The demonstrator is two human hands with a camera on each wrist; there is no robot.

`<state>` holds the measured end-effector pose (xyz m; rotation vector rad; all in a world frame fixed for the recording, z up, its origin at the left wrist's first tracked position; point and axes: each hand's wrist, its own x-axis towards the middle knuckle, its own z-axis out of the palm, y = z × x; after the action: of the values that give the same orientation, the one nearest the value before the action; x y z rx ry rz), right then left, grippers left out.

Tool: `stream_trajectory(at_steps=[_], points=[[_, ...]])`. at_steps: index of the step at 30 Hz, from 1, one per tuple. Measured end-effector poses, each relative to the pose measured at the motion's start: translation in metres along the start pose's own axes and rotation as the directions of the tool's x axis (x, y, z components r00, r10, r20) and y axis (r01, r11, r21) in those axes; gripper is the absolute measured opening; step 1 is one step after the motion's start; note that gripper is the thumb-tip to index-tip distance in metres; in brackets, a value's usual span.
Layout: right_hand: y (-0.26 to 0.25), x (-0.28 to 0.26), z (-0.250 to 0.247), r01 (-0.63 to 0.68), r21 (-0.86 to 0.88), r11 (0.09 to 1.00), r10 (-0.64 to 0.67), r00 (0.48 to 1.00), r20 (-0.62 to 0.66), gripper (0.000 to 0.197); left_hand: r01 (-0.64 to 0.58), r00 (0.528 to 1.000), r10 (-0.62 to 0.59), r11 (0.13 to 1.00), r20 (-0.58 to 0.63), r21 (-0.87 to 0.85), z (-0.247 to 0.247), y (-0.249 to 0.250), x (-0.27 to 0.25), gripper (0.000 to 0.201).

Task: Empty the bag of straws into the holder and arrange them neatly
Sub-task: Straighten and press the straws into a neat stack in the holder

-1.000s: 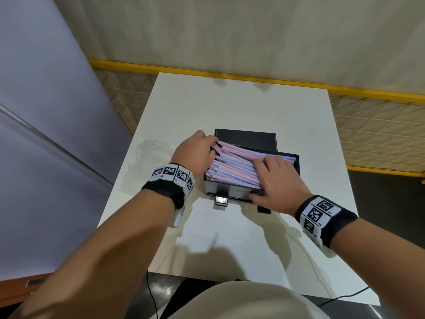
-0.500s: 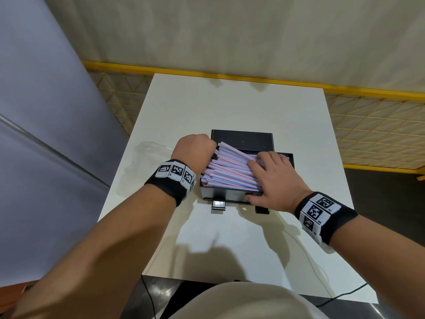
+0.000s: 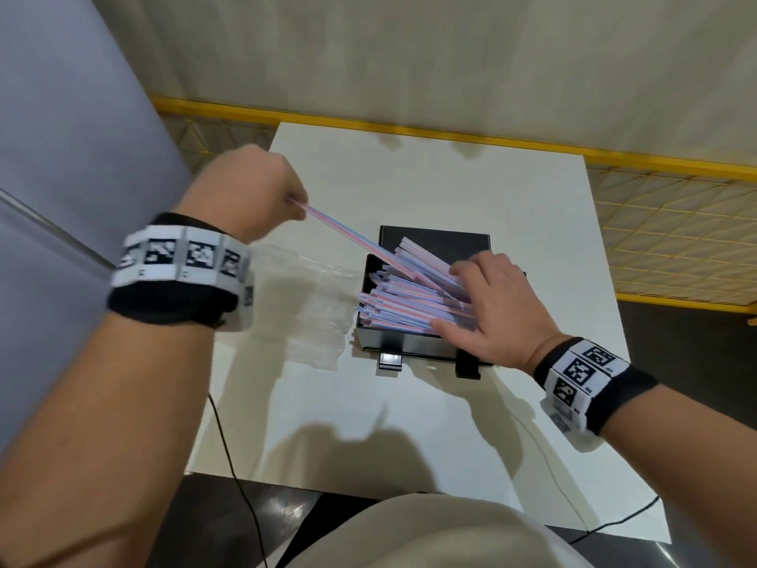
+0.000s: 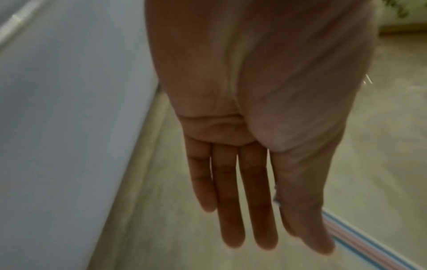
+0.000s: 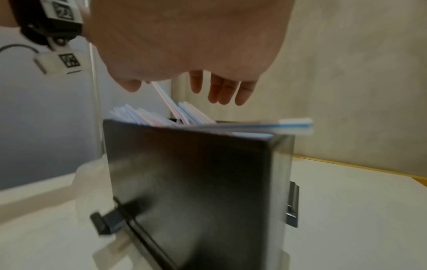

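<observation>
A black straw holder (image 3: 409,349) stands mid-table, filled with a slanted pile of pink-and-blue wrapped straws (image 3: 403,305). My right hand (image 3: 463,297) lies flat on the right end of the pile, fingers straight. My left hand (image 3: 297,207) is raised up and to the left of the holder. It pinches one end of a single straw (image 3: 348,235), whose other end still reaches into the pile. In the left wrist view the left hand (image 4: 305,237) pinches with thumb and forefinger, the other fingers straight. The right wrist view shows the holder (image 5: 196,182) from the front, one straw (image 5: 293,124) sticking out sideways.
The clear plastic bag (image 3: 311,309) lies flat on the white table (image 3: 409,436), just left of the holder. A grey partition (image 3: 61,157) stands at the left. A yellow-edged grid floor (image 3: 676,248) lies right of the table. Thin black cables run off the table's near edge.
My left hand has left the holder's left end and risen up and to the left, drawing one straw out with it. The right hand stays on the pile.
</observation>
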<state>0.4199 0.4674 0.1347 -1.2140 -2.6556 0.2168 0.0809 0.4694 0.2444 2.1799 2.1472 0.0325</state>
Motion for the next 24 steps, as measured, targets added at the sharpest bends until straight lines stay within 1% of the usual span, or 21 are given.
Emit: stream_trajectory(at_steps=[2,4,5,7,8,9,11,12,13,14,16,17,18,19,20,21,22,23,24], points=[[-0.004,0.009,-0.008,-0.011,0.092,0.996,0.020,0.996,-0.092,0.066,0.056,0.998,-0.056,0.998,-0.013,-0.017,-0.024,-0.014,-0.010,0.015],[-0.011,0.020,-0.018,-0.002,0.161,0.987,0.031,0.984,-0.176,0.067,0.115,0.993,-0.115,0.991,0.003,-0.061,-0.045,-0.025,-0.019,0.012],[-0.016,0.025,-0.023,0.017,0.187,0.982,0.023,0.977,-0.211,0.068,0.120,0.993,-0.120,0.989,0.008,-0.090,-0.052,-0.028,-0.023,0.012],[-0.025,0.035,-0.032,0.068,0.216,0.974,-0.012,0.968,-0.252,0.073,0.077,0.997,-0.076,0.988,0.009,-0.131,-0.060,-0.023,-0.025,0.010],[-0.028,0.039,-0.035,0.090,0.220,0.971,-0.036,0.970,-0.240,0.074,0.042,0.999,-0.041,0.990,0.011,-0.134,-0.060,-0.016,-0.023,0.009],[-0.031,0.043,-0.036,0.105,0.221,0.970,-0.060,0.978,-0.200,0.073,0.005,1.000,-0.004,0.993,0.009,-0.121,-0.057,-0.007,-0.020,0.009],[-0.031,0.048,-0.028,0.131,0.174,0.976,-0.117,0.989,-0.089,0.058,-0.061,0.998,0.063,0.993,0.011,-0.103,-0.040,0.017,-0.008,0.013],[-0.027,0.047,-0.021,0.136,0.112,0.984,-0.132,0.990,-0.045,0.048,-0.092,0.995,0.096,0.990,0.027,-0.106,-0.026,0.031,-0.001,0.015],[-0.021,0.045,-0.014,0.118,0.046,0.992,-0.118,0.993,-0.004,0.042,-0.119,0.990,0.127,0.986,0.063,-0.119,-0.007,0.046,0.004,0.017],[-0.014,0.040,-0.006,0.083,-0.006,0.997,-0.082,0.996,0.028,0.041,-0.138,0.982,0.154,0.980,0.110,-0.142,0.014,0.061,0.006,0.020],[0.002,0.030,0.005,-0.017,-0.073,0.997,0.023,0.995,0.095,0.044,-0.164,0.963,0.191,0.975,0.190,-0.152,0.051,0.083,0.003,0.033],[0.007,0.025,0.006,-0.059,-0.098,0.993,0.071,0.990,0.118,0.041,-0.173,0.963,0.200,0.973,0.179,-0.154,0.064,0.090,-0.003,0.041],[0.012,0.022,0.006,-0.081,-0.114,0.990,0.095,0.988,0.122,0.038,-0.186,0.970,0.210,0.966,0.120,-0.181,0.074,0.094,-0.008,0.047],[0.015,0.020,0.003,-0.094,-0.116,0.989,0.107,0.989,0.107,0.039,-0.224,0.971,0.237,0.950,0.036,-0.219,0.082,0.098,-0.013,0.049],[0.017,0.018,0.000,-0.087,-0.102,0.991,0.094,0.993,0.070,0.039,-0.284,0.957,0.288,0.929,-0.019,-0.236,0.089,0.103,-0.019,0.045],[0.016,0.016,-0.004,-0.076,-0.073,0.994,0.078,0.997,0.020,0.036,-0.344,0.937,0.348,0.914,-0.021,-0.216,0.097,0.108,-0.024,0.040],[0.015,0.014,-0.008,-0.047,-0.033,0.998,0.046,0.999,-0.023,0.031,-0.390,0.916,0.401,0.903,0.026,-0.178,0.105,0.113,-0.027,0.037],[0.012,0.011,-0.011,-0.031,0.025,0.999,0.031,0.999,-0.009,0.028,-0.401,0.901,0.418,0.905,0.118,-0.142,0.113,0.116,-0.028,0.036],[0.009,0.008,-0.012,-0.029,0.095,0.995,0.024,0.998,0.056,0.027,-0.382,0.895,0.397,0.918,0.204,-0.111,0.121,0.118,-0.026,0.036]])
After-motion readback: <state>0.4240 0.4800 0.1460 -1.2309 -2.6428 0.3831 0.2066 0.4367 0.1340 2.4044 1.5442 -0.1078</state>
